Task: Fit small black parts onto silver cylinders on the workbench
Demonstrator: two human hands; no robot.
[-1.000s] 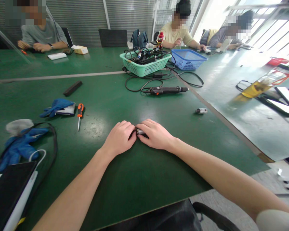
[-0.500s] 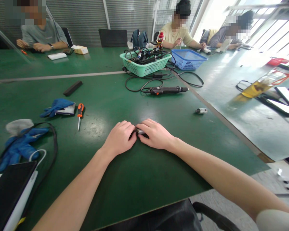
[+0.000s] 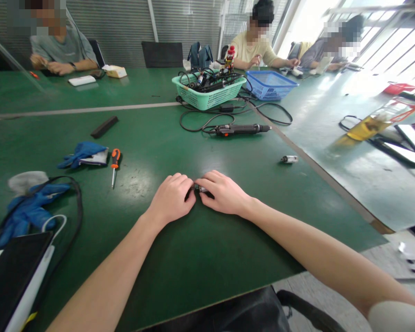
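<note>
My left hand and my right hand rest on the green tabletop, fingertips almost meeting. Thumb and fingers of the right are closed on a small silver cylindrical part, mostly covered by the hand. The left hand's fingers are curled round something small and dark at the same spot; its shape is hidden. A similar silver cylinder with a dark end lies apart on the table, to the right. An orange-and-black screwdriver lies left of my hands.
Beyond my hands lies a corded black electric screwdriver. Behind it stand a green basket of tools and cables and a blue basket. Blue gloves, a black bar and a dark-screened device are leftward. Several people sit across.
My fingertips have drawn very slightly apart, and less of the silver part shows between them. A hand of the person in yellow has shifted at the back.
</note>
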